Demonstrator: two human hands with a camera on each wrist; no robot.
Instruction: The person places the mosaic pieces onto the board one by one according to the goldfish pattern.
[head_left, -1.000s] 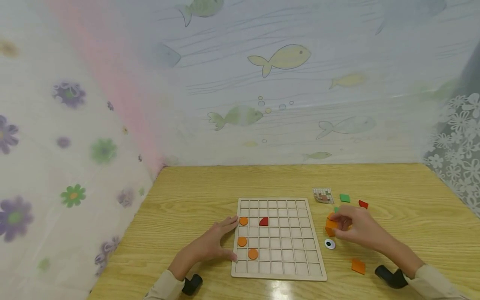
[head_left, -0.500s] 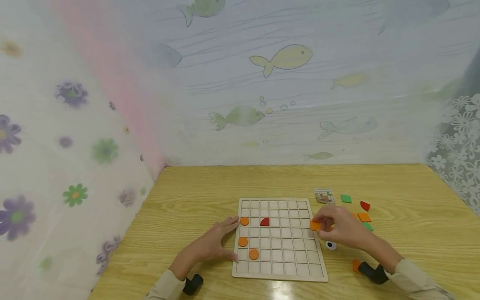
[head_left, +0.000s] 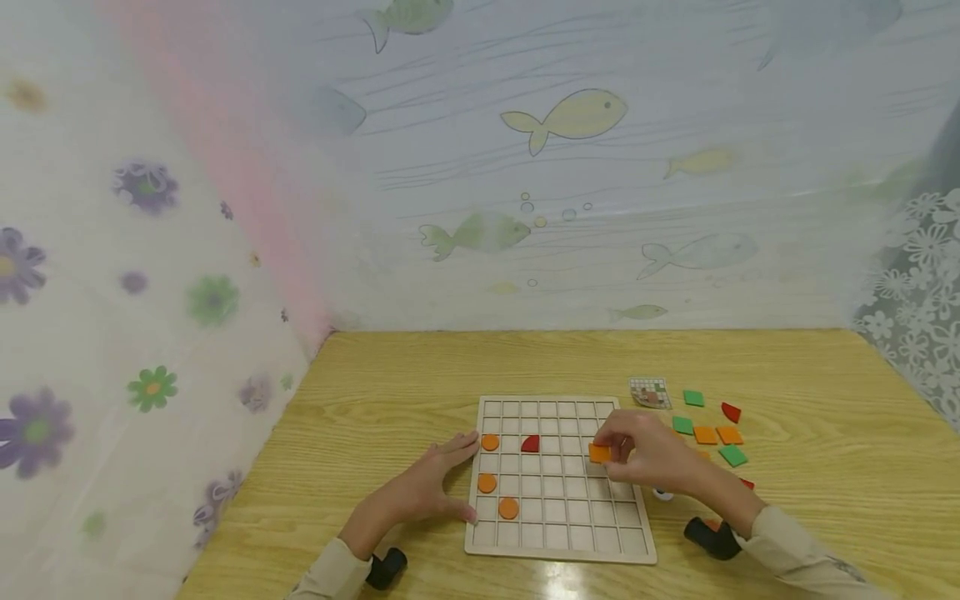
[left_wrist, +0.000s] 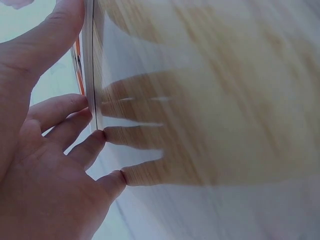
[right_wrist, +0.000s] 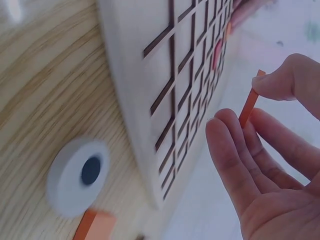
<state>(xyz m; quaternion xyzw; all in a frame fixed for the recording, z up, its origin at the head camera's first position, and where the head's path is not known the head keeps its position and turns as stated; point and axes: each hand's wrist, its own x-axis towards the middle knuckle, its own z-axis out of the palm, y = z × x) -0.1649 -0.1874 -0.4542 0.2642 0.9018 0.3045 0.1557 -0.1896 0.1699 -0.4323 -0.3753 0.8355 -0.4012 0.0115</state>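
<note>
A pale wooden grid board lies on the table, with orange discs in its left columns and a red quarter-circle tile further in. My left hand rests on the table, its spread, fairly straight fingertips and thumb touching the board's left edge, as the left wrist view shows too. Over the board's right columns, my right hand pinches an orange square tile between thumb and fingers. In the right wrist view this orange tile appears edge-on, above the grid.
Right of the board lie orange tiles, green tiles, red quarter-circle tiles and a white disc with a black eye. A small printed pattern card lies beyond the board's back right corner. Patterned curtains hang behind the table.
My right hand has lifted the orange tile from the scattered tiles and carried it left over the board. The left hand stays at the board's edge.
</note>
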